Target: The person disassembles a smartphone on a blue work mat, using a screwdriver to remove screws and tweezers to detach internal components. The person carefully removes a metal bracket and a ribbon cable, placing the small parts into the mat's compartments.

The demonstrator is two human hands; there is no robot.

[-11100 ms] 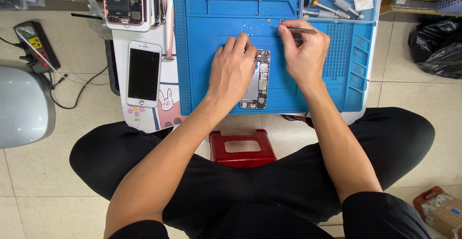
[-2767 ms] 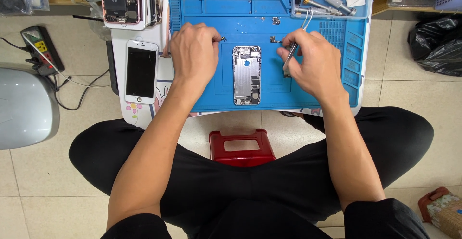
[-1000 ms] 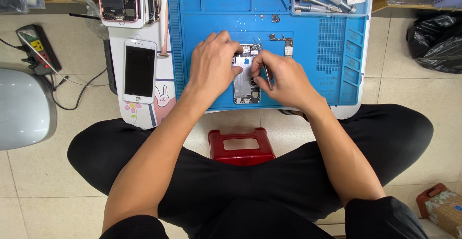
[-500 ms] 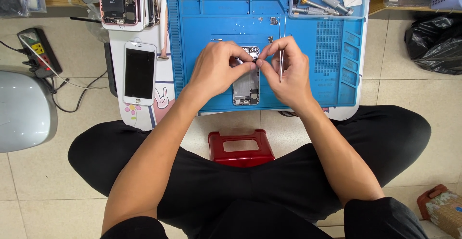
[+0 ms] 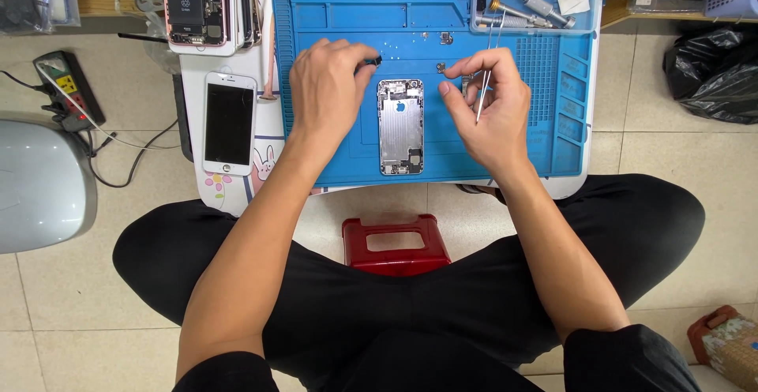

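my left hand [image 5: 325,84] pinches a small dark part [image 5: 374,61] at its fingertips, just above and left of the opened phone shell [image 5: 400,126]. my right hand [image 5: 489,106] is closed around thin tweezers [image 5: 484,84], which point up away from me. the shell lies flat on the blue mat [image 5: 553,147] between both hands, untouched. a white phone [image 5: 229,123] lies on the table left of my left hand.

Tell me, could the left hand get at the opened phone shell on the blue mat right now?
Probably yes. The left hand sits just beside the phone shell with bare blue mat between, though its fingertips pinch a small dark part.
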